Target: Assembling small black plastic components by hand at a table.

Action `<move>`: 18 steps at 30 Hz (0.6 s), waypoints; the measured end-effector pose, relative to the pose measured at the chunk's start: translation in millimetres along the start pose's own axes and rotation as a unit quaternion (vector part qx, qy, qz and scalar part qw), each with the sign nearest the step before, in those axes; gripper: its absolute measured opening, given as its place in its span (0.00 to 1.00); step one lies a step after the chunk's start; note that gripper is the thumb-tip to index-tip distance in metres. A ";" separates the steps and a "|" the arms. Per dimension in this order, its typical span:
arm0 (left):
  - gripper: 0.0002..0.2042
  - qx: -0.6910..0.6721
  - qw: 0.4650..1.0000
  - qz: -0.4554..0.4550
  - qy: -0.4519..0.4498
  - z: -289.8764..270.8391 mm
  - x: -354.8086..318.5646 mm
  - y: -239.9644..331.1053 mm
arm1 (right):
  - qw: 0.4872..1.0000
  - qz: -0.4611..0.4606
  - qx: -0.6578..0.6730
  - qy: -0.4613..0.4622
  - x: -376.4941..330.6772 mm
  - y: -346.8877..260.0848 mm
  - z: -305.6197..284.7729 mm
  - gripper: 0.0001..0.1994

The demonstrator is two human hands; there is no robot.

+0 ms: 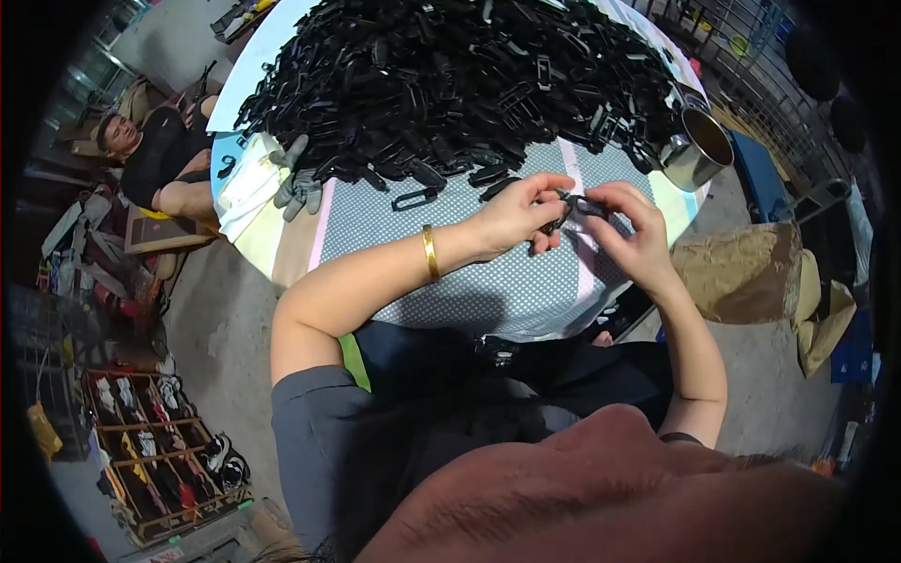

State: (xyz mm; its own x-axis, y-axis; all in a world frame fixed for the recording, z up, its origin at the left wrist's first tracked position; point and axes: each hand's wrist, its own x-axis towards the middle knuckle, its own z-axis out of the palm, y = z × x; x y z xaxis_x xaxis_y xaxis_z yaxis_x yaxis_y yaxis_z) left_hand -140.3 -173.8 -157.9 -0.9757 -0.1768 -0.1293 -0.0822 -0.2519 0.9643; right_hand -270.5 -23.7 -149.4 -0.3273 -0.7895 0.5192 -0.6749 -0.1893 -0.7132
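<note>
Over the near part of the round table, my left hand (526, 214) and my right hand (633, 225) meet with fingertips almost touching. Between them is a small black plastic part (589, 206), pinched by my right thumb and fingers. My left fingers are curled closed around another dark piece, mostly hidden by them. Just beyond my hands rises a large heap of black plastic parts (441, 94), many shaped like narrow frames or clips. One loose black frame (414, 200) lies at the heap's near edge, left of my left hand.
A dotted cloth (375, 235) covers the table. Grey gloves (298, 183) lie at its left edge, and a metal cup (680, 167) stands at its right. A person (155, 155) sits to the left. A divided rack (160, 450) stands on the floor at lower left.
</note>
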 end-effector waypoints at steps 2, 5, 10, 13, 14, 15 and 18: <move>0.15 -0.009 1.000 -0.011 -0.003 -0.2 -2.4 2.4 | 0.989 -0.134 -0.061 -0.023 1.9 -8.7 2.7 0.14; 0.16 -0.033 0.999 -0.035 -0.021 -7.0 -3.3 2.8 | 0.993 -0.109 -0.053 -0.013 -2.9 -5.3 9.8 0.14; 0.18 -0.151 0.988 -0.023 -0.036 -8.5 -10.7 5.2 | 0.999 -0.035 -0.040 0.012 -5.0 6.5 13.8 0.13; 0.17 -0.073 0.996 0.007 -0.050 -6.6 -15.5 3.5 | 1.000 -0.006 -0.009 0.018 -3.3 0.4 11.8 0.13; 0.17 -0.040 0.998 -0.007 -0.044 -5.4 -16.1 5.9 | 1.000 -0.019 -0.014 0.015 -3.9 -0.2 12.2 0.13; 0.17 -0.008 0.999 -0.021 -0.037 -4.7 -17.4 7.3 | 1.000 -0.018 -0.014 0.014 -4.2 -1.5 14.0 0.13; 0.16 -0.010 0.999 0.008 -0.031 -9.6 -15.2 -0.7 | 0.999 -0.022 -0.018 0.015 -4.8 -4.0 20.4 0.13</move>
State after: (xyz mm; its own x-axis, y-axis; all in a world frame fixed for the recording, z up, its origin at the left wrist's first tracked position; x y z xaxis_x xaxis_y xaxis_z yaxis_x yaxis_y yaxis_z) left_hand -123.5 -180.0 -158.8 -0.9877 -0.1211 -0.0988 -0.0633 -0.2683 0.9613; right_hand -252.7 -31.0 -158.7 -0.3162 -0.7624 0.5646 -0.7124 -0.2022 -0.6720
